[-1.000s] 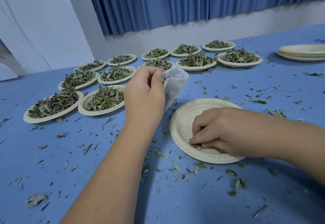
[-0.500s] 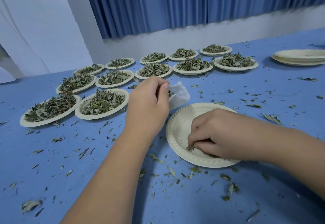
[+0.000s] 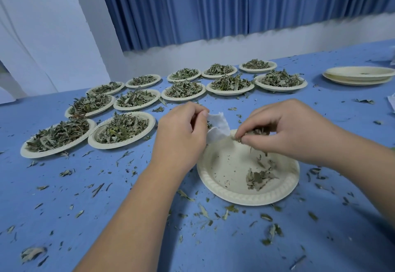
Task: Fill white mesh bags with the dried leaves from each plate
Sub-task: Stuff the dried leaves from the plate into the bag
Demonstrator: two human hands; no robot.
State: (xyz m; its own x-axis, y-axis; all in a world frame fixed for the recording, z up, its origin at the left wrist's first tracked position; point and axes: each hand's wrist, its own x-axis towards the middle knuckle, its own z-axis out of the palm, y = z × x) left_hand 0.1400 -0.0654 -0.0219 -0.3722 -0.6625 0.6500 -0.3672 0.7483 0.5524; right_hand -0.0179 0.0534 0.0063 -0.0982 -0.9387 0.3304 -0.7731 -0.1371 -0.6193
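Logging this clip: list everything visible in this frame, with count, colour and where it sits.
Plates heaped with dried leaves: twelve, cream with grey-green leaves, in rows across the table's far left and middle.
Nearly empty plate: one, cream, nearest, under the hands, holding a small leaf clump.
Stack of empty plates: count unclear, cream, far right.
White mesh bag: one, white, above the near plate's far rim.
Loose leaf bits: many, grey-green, scattered over the table.
Table: one, blue.
Curtain: blue, behind the table.
Left hand: grips the bag.
Right hand: fingers pinch leaves beside the bag.
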